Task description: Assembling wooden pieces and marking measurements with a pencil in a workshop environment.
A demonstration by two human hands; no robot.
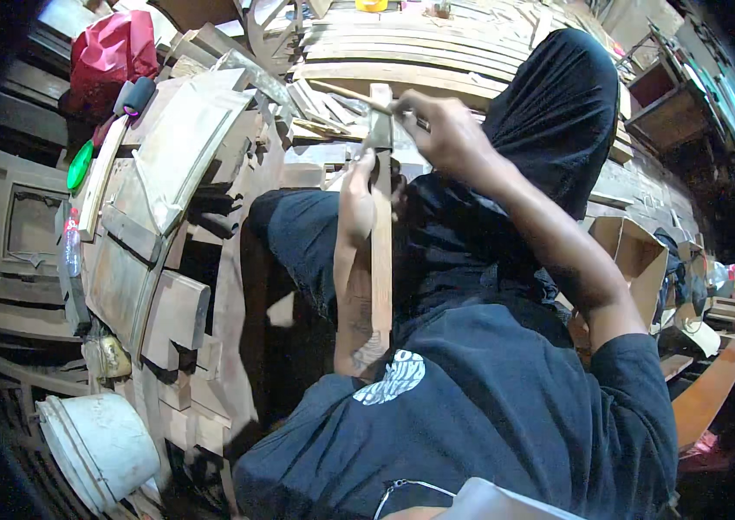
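A long narrow wooden bar (382,260) points away from my chest, between my forearms. My left hand (357,195) is wrapped round its far half, thumb along the side. Near the bar's far end, my right hand (445,130) is closed on a thin light-brown stick (343,92), which slants across the bar to the left. The stick's kind cannot be made out, and its right end is hidden in the fingers. A greyish patch shows on the bar beside my right fingertips; I cannot tell whether it is a separate piece.
Wooden boards (402,56) and offcuts lie beyond my knees. Leaning panels (181,139), a red bag (113,52), a plastic bottle (72,247) and a white bucket (103,451) are on the left. An open cardboard box (632,251) stands at the right.
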